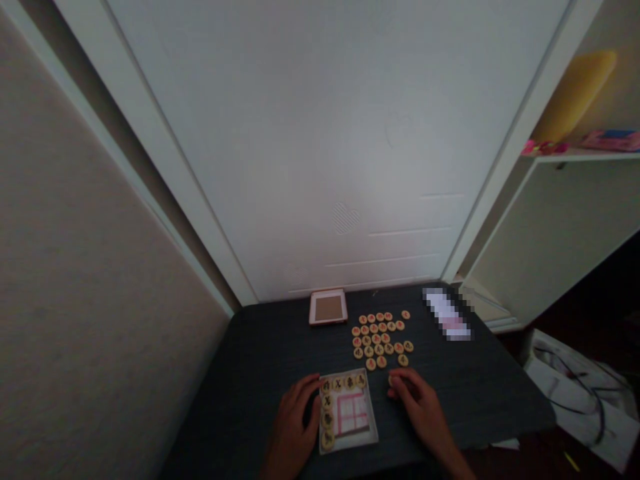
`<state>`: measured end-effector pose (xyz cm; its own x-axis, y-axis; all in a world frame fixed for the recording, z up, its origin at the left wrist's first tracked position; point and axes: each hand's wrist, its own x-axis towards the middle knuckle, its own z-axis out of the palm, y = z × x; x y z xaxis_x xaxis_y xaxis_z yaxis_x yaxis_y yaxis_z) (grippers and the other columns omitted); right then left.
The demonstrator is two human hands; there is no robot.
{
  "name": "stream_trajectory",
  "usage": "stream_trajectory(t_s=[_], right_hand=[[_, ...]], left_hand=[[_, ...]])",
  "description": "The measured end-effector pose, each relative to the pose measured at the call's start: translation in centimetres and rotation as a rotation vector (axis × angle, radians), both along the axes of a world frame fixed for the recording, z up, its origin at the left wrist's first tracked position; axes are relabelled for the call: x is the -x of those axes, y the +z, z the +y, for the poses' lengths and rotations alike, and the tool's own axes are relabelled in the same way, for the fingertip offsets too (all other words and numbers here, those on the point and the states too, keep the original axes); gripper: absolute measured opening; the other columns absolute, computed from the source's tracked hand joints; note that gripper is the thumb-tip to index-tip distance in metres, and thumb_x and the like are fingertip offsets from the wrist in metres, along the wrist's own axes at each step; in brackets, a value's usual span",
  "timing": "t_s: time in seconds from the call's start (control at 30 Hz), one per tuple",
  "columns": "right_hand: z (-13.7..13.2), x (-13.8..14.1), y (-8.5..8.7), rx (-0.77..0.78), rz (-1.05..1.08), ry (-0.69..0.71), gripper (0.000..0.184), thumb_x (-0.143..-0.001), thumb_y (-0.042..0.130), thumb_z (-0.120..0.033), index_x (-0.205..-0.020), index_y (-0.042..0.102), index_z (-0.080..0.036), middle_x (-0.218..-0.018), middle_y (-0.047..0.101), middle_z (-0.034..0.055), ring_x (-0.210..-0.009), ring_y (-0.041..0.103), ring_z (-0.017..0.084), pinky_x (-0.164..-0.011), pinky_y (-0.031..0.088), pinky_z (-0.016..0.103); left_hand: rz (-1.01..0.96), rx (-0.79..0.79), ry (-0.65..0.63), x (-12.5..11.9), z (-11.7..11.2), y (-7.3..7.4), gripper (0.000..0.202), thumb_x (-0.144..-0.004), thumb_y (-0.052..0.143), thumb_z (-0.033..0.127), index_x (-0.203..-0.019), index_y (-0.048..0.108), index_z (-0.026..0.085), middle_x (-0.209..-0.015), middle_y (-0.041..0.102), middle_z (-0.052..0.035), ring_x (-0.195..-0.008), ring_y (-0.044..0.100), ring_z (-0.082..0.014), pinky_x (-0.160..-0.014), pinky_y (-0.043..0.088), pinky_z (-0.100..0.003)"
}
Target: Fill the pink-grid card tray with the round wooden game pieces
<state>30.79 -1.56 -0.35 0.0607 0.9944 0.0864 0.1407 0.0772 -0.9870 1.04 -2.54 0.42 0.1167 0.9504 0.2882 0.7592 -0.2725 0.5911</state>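
Note:
A shallow white box [374,427] lies near the table's front edge. Inside it, round Chinese chess pieces [338,384] with dark characters form a row along the far side and a column down the left side. Pink lines mark the box's bare floor. My left hand [296,420] rests at the box's left edge, thumb and fingers apart, fingertips at the far left corner. To the right of the box, my right hand [417,403] pinches a single Chinese chess piece [391,381], mostly covered by the fingers.
Beyond the box, several loose pieces [379,339] with red or dark characters lie in rough rows on the dark table [260,360]. A framed lid or tray [329,309] sits at the back. A blurred-out item [447,315] lies back right. A white panel [320,167] rises behind.

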Motion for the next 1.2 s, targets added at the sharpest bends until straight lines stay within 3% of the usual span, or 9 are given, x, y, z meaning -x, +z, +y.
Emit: stream_trajectory(t_s=[0.13,0.37,0.47,0.63,0.8,1.0,1.2], right_hand=[[-0.3,1.3,1.2,-0.061,0.039,0.037,0.032,-0.096,0.057,-0.05,-0.111,0.069,-0.024,-0.112,0.067,0.009,-0.088,0.073,0.022,-0.082,0.06,0.035],[-0.2,6.8,4.1,-0.204,-0.223,0.201,0.015,-0.095,0.059,-0.028,-0.103,0.072,-0.025,-0.099,0.068,0.0051,-0.085,0.068,0.019,-0.077,0.058,0.03],[0.1,8.6,3.6,-0.274,-0.36,0.223,0.018,-0.094,0.06,-0.02,-0.105,0.072,-0.027,-0.095,0.069,0.0036,-0.081,0.067,0.018,-0.077,0.056,0.03],[0.1,9.6,2.4,-0.364,-0.584,0.194,0.023,-0.093,0.059,-0.012,-0.107,0.069,-0.027,-0.101,0.071,0.0039,-0.096,0.067,0.022,-0.087,0.054,0.034],[-0.3,9.8,1.7,-0.375,-0.77,0.152,0.013,-0.09,0.064,-0.013,-0.095,0.063,-0.024,-0.092,0.071,0.0023,-0.086,0.067,0.023,-0.079,0.055,0.034],[-0.3,10.4,0.3,-0.463,-0.847,0.087,0.017,-0.084,0.069,-0.013,-0.093,0.06,-0.025,-0.09,0.07,0.0023,-0.086,0.067,0.025,-0.08,0.054,0.035],[-0.5,10.5,0.4,-0.456,-0.884,0.039,0.016,-0.085,0.068,-0.015,-0.093,0.06,-0.025,-0.088,0.07,0.0025,-0.084,0.067,0.025,-0.077,0.053,0.036]], left_hand=[[0.008,0.026,-0.016,-0.1,0.0,0.5,0.028,-0.097,0.053,0.035,-0.12,0.067,0.03,-0.131,0.066,-0.0065,-0.121,0.061,-0.0267,-0.103,0.05,-0.051],[0.068,0.037,-0.03,-1.0,0.1,1.3,0.03,-0.093,0.058,0.034,-0.123,0.066,0.035,-0.137,0.062,-0.0034,-0.123,0.059,-0.0284,-0.105,0.046,-0.055],[0.08,0.017,-0.02,-1.1,0.2,1.3,0.031,-0.091,0.06,0.029,-0.12,0.068,0.036,-0.134,0.064,-0.002,-0.121,0.06,-0.0282,-0.102,0.048,-0.053],[0.088,0.014,-0.037,-0.9,0.2,1.3,0.027,-0.092,0.059,0.029,-0.116,0.07,0.037,-0.132,0.066,-0.0012,-0.119,0.061,-0.0275,-0.1,0.05,-0.051],[0.077,0.01,-0.034,-0.8,0.2,1.1,0.024,-0.093,0.059,0.031,-0.113,0.071,0.035,-0.131,0.066,-0.0023,-0.119,0.061,-0.0273,-0.1,0.05,-0.051],[0.08,0.012,-0.037,-0.6,0.2,0.8,0.024,-0.093,0.06,0.031,-0.114,0.07,0.036,-0.131,0.066,-0.0018,-0.119,0.061,-0.0273,-0.101,0.05,-0.052],[0.064,0.011,-0.039,-0.5,0.2,0.6,0.024,-0.094,0.059,0.032,-0.116,0.068,0.035,-0.133,0.064,-0.0031,-0.121,0.06,-0.0266,-0.102,0.049,-0.052]])
